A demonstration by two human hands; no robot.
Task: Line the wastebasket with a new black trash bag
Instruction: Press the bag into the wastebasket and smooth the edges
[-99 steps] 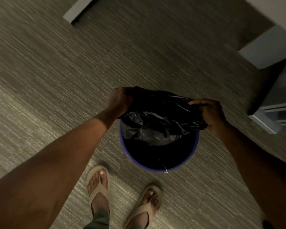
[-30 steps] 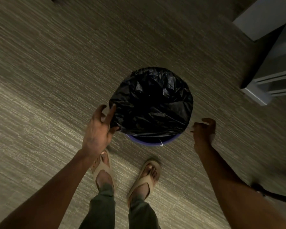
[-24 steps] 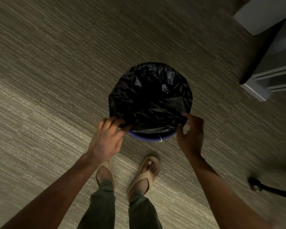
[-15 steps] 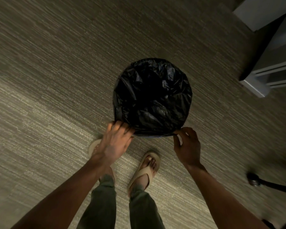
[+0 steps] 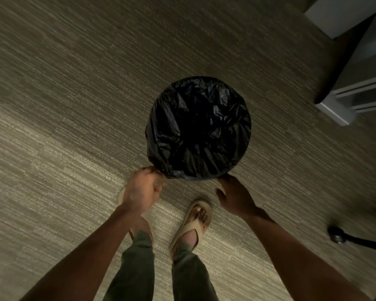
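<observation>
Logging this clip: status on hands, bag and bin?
Left hand pinching trash bag edge at near rim; right hand open, fingertips at the rim. Bag covers whole wastebasket mouth. Carpet around it unobstructed.

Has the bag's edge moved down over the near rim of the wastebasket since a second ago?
Yes. The trash bag edge now hides the wastebasket's purple near rim, which showed before; both hands are at that edge.

Quantity on the carpet: one black trash bag (image 5: 199,127), which covers the wastebasket completely. Two hands are present, the left hand (image 5: 142,191) and the right hand (image 5: 237,197), along with two feet in two tan sandals (image 5: 191,224). One white furniture unit (image 5: 356,83) and one black caster leg (image 5: 356,238) occupy the right edge.
</observation>
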